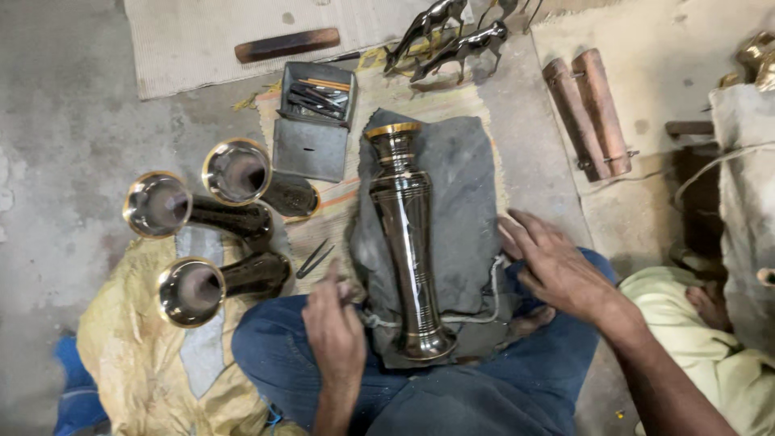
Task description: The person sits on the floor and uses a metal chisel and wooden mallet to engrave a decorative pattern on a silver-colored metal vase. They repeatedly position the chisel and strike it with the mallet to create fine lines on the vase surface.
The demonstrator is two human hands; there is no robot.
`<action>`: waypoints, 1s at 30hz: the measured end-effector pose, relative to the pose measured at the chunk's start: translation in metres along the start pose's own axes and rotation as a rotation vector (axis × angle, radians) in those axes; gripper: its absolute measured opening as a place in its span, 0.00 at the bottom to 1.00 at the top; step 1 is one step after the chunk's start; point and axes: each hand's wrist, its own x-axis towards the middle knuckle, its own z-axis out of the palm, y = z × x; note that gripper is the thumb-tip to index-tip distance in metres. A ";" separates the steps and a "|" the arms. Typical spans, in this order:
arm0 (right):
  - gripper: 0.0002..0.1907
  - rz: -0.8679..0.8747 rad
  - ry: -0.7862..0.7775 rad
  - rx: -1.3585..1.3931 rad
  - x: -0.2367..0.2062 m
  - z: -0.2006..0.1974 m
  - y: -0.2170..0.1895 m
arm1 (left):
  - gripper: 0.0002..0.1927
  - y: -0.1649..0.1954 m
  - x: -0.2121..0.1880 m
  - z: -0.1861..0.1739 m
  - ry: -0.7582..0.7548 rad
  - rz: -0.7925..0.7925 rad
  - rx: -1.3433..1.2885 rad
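One dark vase (408,242) is lying on a grey cloth (468,202); three more vases (234,218) are lying left on the concrete floor (64,121). The right hand (557,266) is resting spread on the cloth; the left hand (333,323) is pinching its near edge.

Illumination is soft and even with faint shadows, sharp highlights on the dark metal vase (406,234), and wide-angle distortion near edges.
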 end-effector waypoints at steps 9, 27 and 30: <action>0.24 -0.754 0.148 -0.073 0.043 0.053 -0.010 | 0.35 0.053 0.022 0.026 -0.312 -0.217 -0.369; 0.16 -0.589 0.327 -0.135 -0.005 0.075 -0.012 | 0.37 0.085 0.004 0.023 -0.392 -0.117 -0.027; 0.15 -0.334 0.463 0.075 -0.017 0.088 -0.031 | 0.37 0.074 -0.002 0.014 -0.417 -0.177 -0.237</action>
